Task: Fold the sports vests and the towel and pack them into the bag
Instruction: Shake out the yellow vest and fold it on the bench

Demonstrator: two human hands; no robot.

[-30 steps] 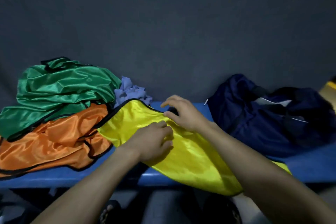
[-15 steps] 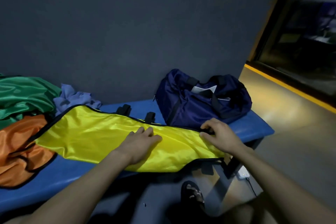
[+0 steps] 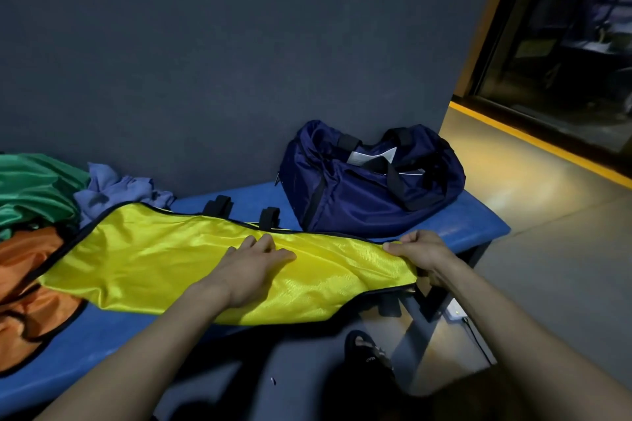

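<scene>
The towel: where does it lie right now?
In the head view the bluish towel lies crumpled at the left, against the wall on the bench, between the green vest and the yellow vest.

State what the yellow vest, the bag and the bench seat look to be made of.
Yellow vest: thin, glossy synthetic, likely polyester; it shines and creases softly, with black edging. Bag: navy woven nylon-like fabric, slight sheen, slumped. Bench seat: smooth blue surface, possibly plastic or painted; unclear.
</scene>
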